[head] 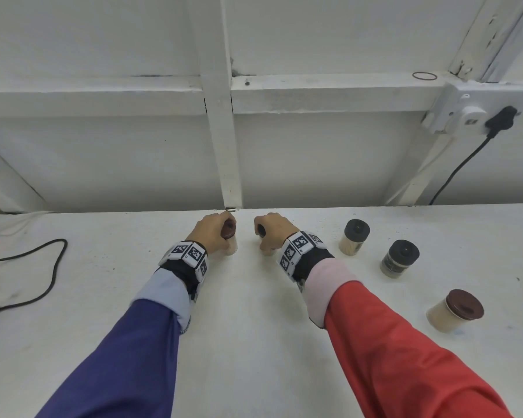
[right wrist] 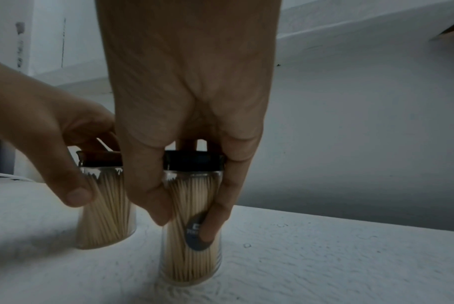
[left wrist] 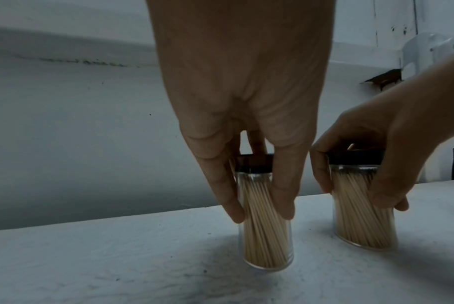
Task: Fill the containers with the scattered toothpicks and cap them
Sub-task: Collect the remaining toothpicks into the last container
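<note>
From the head view, my left hand (head: 213, 233) and right hand (head: 272, 232) each grip a capped jar at 12 o'clock on the table (head: 254, 327), with three capped jars (head: 354, 236) toward 2 o'clock. In the left wrist view my fingers (left wrist: 282, 197) curl round the left jar (left wrist: 266, 242), full of toothpicks and standing on the table. In the right wrist view my fingers wrap the right jar (right wrist: 192, 263) likewise; I judge filling done, so next I let go without tipping either.

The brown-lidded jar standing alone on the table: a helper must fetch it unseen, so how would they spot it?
Start at the wall socket on the right. Below it three capped jars run toward you; the brown-lidded jar is nearest. Its lid is reddish brown, the other two black.
</note>
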Available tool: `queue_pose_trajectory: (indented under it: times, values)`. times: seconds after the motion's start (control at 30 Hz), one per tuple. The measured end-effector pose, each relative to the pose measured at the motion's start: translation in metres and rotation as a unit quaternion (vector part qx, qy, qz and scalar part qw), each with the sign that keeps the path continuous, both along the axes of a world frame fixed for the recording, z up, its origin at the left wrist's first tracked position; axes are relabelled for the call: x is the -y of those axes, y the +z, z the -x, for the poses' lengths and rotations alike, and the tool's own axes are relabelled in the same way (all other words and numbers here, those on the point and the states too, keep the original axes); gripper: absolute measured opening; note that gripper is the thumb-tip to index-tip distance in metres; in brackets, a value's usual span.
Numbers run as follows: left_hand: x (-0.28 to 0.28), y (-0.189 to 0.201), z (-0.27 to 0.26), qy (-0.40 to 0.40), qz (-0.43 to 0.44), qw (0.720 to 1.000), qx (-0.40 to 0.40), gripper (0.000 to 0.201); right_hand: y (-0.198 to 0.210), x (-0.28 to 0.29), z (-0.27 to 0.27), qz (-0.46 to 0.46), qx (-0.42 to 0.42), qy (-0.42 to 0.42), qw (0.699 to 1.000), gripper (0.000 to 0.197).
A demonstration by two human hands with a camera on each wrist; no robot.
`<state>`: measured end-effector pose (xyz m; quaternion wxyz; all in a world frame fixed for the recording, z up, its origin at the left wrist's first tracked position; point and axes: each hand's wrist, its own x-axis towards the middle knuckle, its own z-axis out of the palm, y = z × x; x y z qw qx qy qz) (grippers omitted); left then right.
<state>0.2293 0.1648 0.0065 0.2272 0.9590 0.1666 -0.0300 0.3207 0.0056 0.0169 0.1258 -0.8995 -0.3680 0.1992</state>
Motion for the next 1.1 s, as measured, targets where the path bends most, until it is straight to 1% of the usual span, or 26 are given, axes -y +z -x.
queue_pose_trajectory:
  times: [0.17, 0.23, 0.3, 0.37, 0.43, 0.47, 0.57, 0.67, 0.73, 0.8, 0.87, 0.93, 0.97, 1.03, 1.1]
  values:
    - [0.004, -0.001, -0.001, 0.000, -0.001, 1.000, -0.003, 0.048, -0.001, 0.006, -0.001, 0.004, 0.005, -0.006, 1.000, 0.032]
    - [0.004, -0.002, -0.001, 0.003, 0.002, 1.000, -0.004, 0.048, -0.002, 0.009, -0.002, 0.011, 0.009, -0.005, 1.000, 0.036]
    - [0.005, -0.002, 0.000, 0.006, 0.002, 1.000, -0.007, 0.051, -0.004, 0.013, -0.003, 0.021, 0.016, 0.002, 1.000, 0.049]
    - [0.008, -0.003, 0.002, 0.015, 0.002, 1.000, -0.013, 0.058, -0.005, 0.019, -0.003, 0.021, 0.026, 0.003, 0.999, 0.070]
    - [0.013, -0.003, 0.006, 0.029, -0.009, 1.000, -0.007, 0.066, 0.001, 0.030, -0.003, -0.009, 0.028, -0.012, 0.999, 0.083]
    - [0.016, -0.003, 0.007, 0.031, -0.020, 0.999, 0.009, 0.070, 0.007, 0.037, -0.002, -0.035, 0.029, -0.022, 0.999, 0.083]
    - [0.026, -0.002, 0.008, -0.002, -0.063, 0.994, 0.091, 0.074, 0.024, 0.068, 0.001, -0.116, 0.050, -0.067, 0.990, 0.067]
    - [0.044, 0.002, 0.008, -0.030, -0.093, 0.984, 0.148, 0.070, 0.036, 0.108, 0.000, -0.198, 0.058, -0.166, 0.964, 0.057]
    - [0.058, 0.004, 0.008, -0.037, -0.090, 0.979, 0.180, 0.065, 0.042, 0.141, -0.005, -0.214, 0.053, -0.241, 0.945, 0.053]
    - [0.072, 0.005, 0.008, -0.049, -0.079, 0.977, 0.193, 0.061, 0.046, 0.178, -0.011, -0.159, 0.049, -0.307, 0.937, 0.050]
    - [0.085, 0.007, 0.007, -0.061, -0.064, 0.979, 0.185, 0.059, 0.044, 0.218, -0.019, -0.038, 0.034, -0.349, 0.936, 0.054]
    - [0.098, 0.009, 0.005, -0.063, -0.052, 0.982, 0.170, 0.056, 0.038, 0.253, -0.022, 0.096, 0.015, -0.359, 0.928, 0.057]
    - [0.103, 0.008, 0.004, -0.061, -0.050, 0.984, 0.162, 0.053, 0.035, 0.267, -0.022, 0.139, -0.005, -0.359, 0.923, 0.056]
    - [0.112, 0.006, 0.000, -0.060, -0.055, 0.985, 0.151, 0.049, 0.028, 0.290, -0.018, 0.172, -0.052, -0.349, 0.920, 0.050]
    - [0.116, 0.002, -0.002, -0.061, -0.059, 0.987, 0.139, 0.046, 0.025, 0.302, -0.010, 0.184, -0.080, -0.331, 0.922, 0.040]
